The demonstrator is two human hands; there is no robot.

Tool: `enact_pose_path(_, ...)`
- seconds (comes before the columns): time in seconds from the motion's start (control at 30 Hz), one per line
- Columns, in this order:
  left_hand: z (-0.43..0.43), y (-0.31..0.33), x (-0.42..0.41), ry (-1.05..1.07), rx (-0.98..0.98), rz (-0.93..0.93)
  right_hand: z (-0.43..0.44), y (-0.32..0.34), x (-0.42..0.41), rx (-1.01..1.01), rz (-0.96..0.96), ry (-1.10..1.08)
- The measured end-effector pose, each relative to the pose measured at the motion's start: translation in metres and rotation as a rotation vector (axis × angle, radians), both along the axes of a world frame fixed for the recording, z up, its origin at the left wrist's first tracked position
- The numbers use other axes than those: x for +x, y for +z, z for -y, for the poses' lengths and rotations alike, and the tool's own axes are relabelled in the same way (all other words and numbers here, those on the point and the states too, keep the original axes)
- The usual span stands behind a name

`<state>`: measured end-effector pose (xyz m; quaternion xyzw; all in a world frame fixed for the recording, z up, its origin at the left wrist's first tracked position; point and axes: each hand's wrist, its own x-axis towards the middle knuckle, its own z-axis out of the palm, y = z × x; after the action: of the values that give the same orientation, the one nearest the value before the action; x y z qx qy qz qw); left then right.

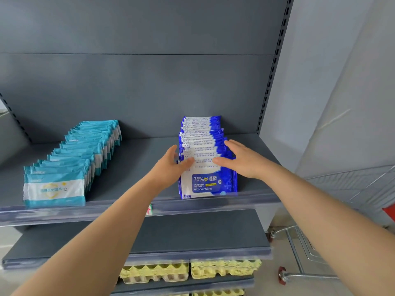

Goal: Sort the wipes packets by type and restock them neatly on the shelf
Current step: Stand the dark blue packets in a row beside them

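From the head view, I have the row of blue alcohol wipes packets (205,146) standing on the right part of the shelf (139,159). Its long axis runs from the front lip straight back to the rear panel, and the front packet (208,184) faces me. My left hand (173,165) lies against the row's left flank and my right hand (239,160) against its right flank. The fingers are fairly straight and both thumbs rest across the packet tops, so neither hand clasps a packet; they bracket the row. Both hands sit near the front half and equally close, so I judge the next squeeze must act across the row, inward from both sides. The teal packets (81,154) form their own row well apart to the left, angled back
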<state>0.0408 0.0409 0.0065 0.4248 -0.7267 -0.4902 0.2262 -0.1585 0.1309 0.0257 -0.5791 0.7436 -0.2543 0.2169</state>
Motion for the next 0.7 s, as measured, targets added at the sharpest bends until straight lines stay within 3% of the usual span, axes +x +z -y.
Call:
enact_pose_path(0.13,0.020,0.009,-0.016,0.118,-0.075,0.090,0.014,0.005,-0.005,-0.017,0.007,-0.029)
enact_pose_path(0.5,0.033,-0.007,-0.040,0.107,0.007,0.065,0.035,-0.002,-0.013,0.046,0.070,-0.020)
enact_pose_path(0.7,0.026,-0.004,-0.029,0.115,-0.050,-0.066,0.026,0.002,-0.006,-0.054,-0.085,-0.015)
